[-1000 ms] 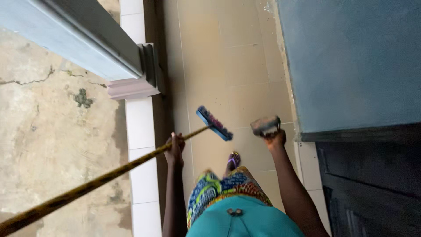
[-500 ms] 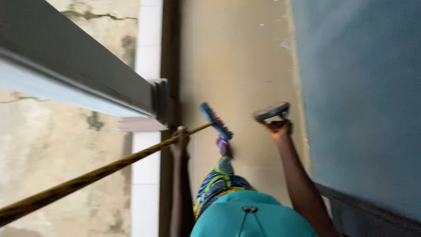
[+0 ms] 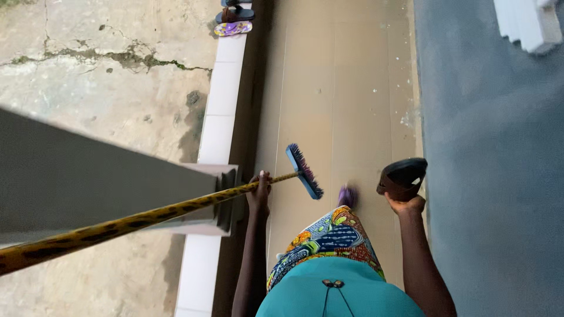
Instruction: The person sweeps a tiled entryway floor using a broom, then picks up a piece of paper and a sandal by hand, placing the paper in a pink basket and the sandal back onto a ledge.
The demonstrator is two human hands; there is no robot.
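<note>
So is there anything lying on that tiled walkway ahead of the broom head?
Nothing large shows. Ahead of the broom head the tiled walkway has only small pale specks near the blue wall. The sandals lie off it, beyond the white kerb.

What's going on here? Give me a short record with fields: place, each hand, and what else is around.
Place: tiled walkway between a blue-grey wall and a white-tiled curb
Left hand: gripping a long yellow-and-black patterned broom handle
Broom head: blue, dark bristles, raised off the floor
Right hand: holding a dark sandal up
Foot: purple slipper, blurred
Nearby: pillar at the curb; more footwear far along the curb; cracked concrete ground outside
</note>
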